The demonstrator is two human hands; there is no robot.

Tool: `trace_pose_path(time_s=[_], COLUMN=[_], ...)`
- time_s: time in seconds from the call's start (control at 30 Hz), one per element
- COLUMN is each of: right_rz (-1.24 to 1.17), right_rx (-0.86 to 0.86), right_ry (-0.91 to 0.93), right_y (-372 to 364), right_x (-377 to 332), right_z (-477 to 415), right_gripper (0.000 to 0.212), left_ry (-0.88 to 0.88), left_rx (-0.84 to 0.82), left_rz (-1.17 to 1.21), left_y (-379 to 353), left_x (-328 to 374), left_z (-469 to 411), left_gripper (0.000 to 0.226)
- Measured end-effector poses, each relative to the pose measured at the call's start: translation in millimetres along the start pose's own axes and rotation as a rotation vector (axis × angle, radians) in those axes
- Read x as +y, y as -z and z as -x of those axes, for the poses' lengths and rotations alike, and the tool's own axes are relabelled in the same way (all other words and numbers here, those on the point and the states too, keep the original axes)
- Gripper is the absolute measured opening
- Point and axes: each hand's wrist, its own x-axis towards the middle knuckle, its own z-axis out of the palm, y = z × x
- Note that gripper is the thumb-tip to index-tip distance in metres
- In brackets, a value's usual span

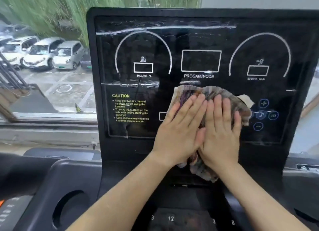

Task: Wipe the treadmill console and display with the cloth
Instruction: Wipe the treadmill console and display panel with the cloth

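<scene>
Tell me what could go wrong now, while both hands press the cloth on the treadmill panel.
The cloth reaches the round buttons; under the flat left hand and right hand, a stroke to the right might press one. The clear film on the panel looks torn at its lower left, so rubbing there could catch and peel it.

On my feed, the body I am working through shows as two bare arms. The left forearm (131, 192) and the right forearm (253, 194) are uncovered from the wrist down to the frame's lower edge, smooth and tapering toward narrow wrists. The left grip (179, 132) has long, slim fingers with short, rounded nails; the right grip (221, 134) matches it. Faint creases mark the knuckles, but the picture is too soft to show me finer detail.
</scene>
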Motion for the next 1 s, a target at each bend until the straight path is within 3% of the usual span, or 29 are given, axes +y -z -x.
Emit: trace_pose_path(time_s=[0.1,0.23,0.37,0.53,0.67,0.9,1.0], right_rz=[-0.016,-0.176,-0.306,-0.341,-0.331,-0.297,-0.299], right_rx=[-0.027,0.027,0.004,0.020,0.049,0.084,0.095], right_ry=[0.160,0.338,0.309,0.420,0.443,0.308,0.220], right_y=[-3.8,-8.6,-14.7,-14.4,-6.6,9.3,15.8], right_x=[-12.3,-27.5,-67.0,-109.7,-64.3,50.5,99.2], right_z=[28.5,46.4,54.2,39.7,46.3,67.5,76.1], right_gripper=[0.063,0.036,0.024,0.015,0.014,0.028,0.022], left_ry=[0.016,0.047,0.112,0.334,0.357,0.147,0.102], left_rx=[-0.011,0.022,0.118,0.157,0.145,0.105,0.089], left_rz=[0.049,0.109,0.104,0.114,0.115,0.114,0.117], left_y=[-5.1,-2.0,6.7,13.4,14.1,-11.5,-30.2], left_x=[-10.3,-18.4,-45.3,-72.8,-40.5,61.4,111.1], left_z=[57.3,110.7,122.5,145.9,123.7,65.6,40.6], left_gripper=[0.056,0.035,0.021,0.029,0.029,0.024,0.014])
